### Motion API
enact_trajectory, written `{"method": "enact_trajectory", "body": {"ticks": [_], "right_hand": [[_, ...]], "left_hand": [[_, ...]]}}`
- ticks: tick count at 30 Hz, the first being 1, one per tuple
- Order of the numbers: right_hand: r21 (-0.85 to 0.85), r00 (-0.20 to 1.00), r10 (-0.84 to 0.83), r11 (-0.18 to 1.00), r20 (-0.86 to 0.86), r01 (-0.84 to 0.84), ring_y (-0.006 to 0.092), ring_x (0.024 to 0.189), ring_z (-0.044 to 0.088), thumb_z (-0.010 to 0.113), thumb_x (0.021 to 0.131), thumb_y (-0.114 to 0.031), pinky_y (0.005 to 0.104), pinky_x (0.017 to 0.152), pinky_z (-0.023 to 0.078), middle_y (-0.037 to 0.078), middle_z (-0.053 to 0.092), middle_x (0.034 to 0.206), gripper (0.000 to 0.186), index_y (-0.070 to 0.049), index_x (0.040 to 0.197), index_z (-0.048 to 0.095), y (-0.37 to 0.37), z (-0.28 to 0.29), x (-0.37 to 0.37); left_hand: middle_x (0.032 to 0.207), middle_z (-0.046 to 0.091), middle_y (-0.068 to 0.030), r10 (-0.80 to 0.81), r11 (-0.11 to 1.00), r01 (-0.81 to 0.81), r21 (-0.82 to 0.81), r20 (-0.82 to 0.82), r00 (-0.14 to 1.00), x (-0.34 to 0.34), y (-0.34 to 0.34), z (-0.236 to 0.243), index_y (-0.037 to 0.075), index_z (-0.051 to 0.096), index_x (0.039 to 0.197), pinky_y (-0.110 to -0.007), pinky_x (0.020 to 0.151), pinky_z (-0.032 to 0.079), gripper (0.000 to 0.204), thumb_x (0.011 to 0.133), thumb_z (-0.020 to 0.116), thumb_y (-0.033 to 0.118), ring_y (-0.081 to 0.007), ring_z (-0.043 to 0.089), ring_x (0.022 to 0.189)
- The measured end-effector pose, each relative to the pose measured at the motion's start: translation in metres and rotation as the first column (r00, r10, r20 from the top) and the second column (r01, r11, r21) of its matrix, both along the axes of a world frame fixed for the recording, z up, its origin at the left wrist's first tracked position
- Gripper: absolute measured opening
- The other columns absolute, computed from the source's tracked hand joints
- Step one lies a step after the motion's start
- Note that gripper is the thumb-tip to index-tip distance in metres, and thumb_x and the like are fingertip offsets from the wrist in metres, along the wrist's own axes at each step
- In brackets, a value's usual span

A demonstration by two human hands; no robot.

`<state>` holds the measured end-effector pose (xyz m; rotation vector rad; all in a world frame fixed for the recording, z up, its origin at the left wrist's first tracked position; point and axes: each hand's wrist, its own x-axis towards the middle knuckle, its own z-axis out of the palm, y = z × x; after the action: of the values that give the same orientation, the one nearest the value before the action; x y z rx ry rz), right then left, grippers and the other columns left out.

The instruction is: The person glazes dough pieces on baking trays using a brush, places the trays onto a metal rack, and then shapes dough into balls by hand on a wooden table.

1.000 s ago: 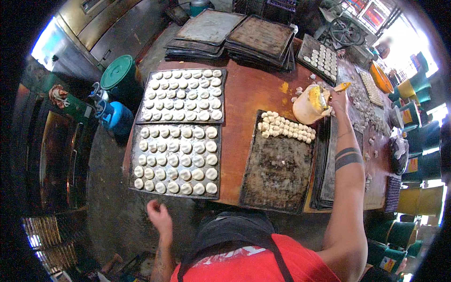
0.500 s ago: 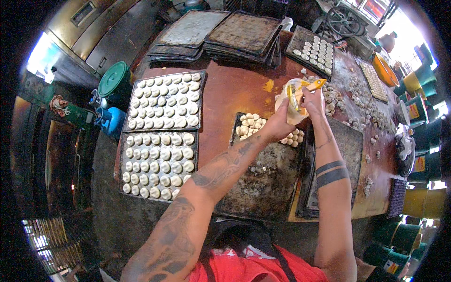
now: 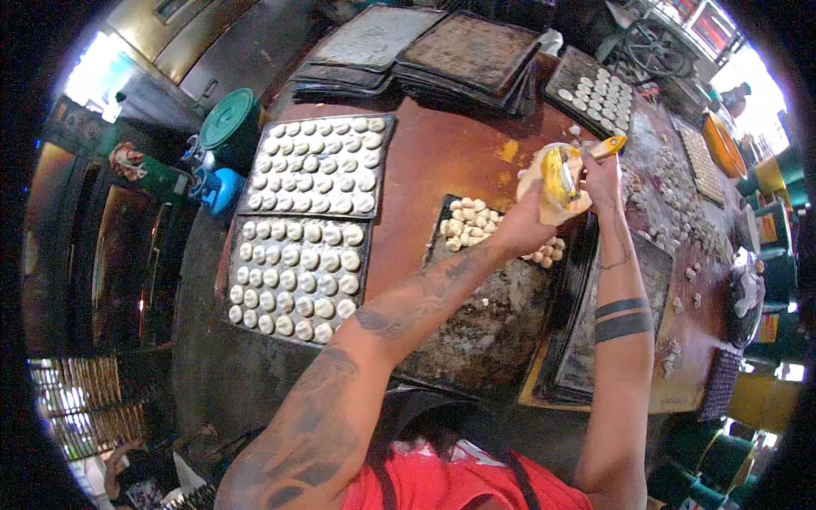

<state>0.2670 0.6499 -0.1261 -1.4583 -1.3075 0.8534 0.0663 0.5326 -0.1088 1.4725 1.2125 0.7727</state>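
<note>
My left hand (image 3: 529, 221) is wrapped round a pale, translucent tub (image 3: 554, 211), tilted above the table's middle. Yellow matter shows inside its mouth. In my right hand (image 3: 602, 177) is a brush with a yellow-and-pale handle (image 3: 610, 147); its head reaches into the tub, and the bristles are hard to make out. Under the tub and my left forearm lies a dark baking tray (image 3: 484, 331) with round dough balls (image 3: 467, 223) crowded at its far end. My forearms hide part of that tray.
To the left, two trays hold rows of flattened dough rounds (image 3: 310, 163). Stacked baking trays (image 3: 467, 51) stand at the back. Another tray of rounds (image 3: 599, 93) sits at back right, near scattered dough bits (image 3: 680, 204). A blue gas cylinder (image 3: 223, 191) stands beyond the table's left edge.
The view has shifted, so the scene sits farther right. Both hands keep their hold on the tub and brush; the tub's mouth now shows more of its yellow inside.
</note>
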Motion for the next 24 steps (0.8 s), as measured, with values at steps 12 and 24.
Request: {"method": "enact_trajectory", "body": {"ticks": [12,24], "right_hand": [[-0.226,0.964,0.039,0.969,-0.265,-0.102,0.0158,0.077,0.069,0.065,0.099,-0.024,0.0303,0.058,0.057,0.004,0.068,0.095,0.021,-0.011,0.115,0.058,-0.017,0.057,-0.076],[-0.102,0.962,0.082,0.988,-0.261,-0.112,0.0146,0.077,0.060,0.071,0.095,-0.014,0.0334,0.066,0.052,0.004,0.064,0.088,0.013,-0.004,0.098,0.064,-0.028,-0.004,-0.373]], "left_hand": [[0.129,0.063,-0.0316,-0.020,0.969,0.052,-0.240,0.133,0.991,-0.080,-0.003,-0.033,-0.001,0.010,0.162,-0.038,0.101,0.052,0.104,0.079,0.070,0.011,-0.0371,0.062,0.124],[0.128,0.065,-0.0115,0.658,0.723,-0.624,-0.298,0.020,0.753,-0.530,-0.326,0.063,-0.001,0.053,0.141,-0.036,0.105,0.049,0.048,0.096,0.067,0.006,-0.0202,0.062,0.119]]}}
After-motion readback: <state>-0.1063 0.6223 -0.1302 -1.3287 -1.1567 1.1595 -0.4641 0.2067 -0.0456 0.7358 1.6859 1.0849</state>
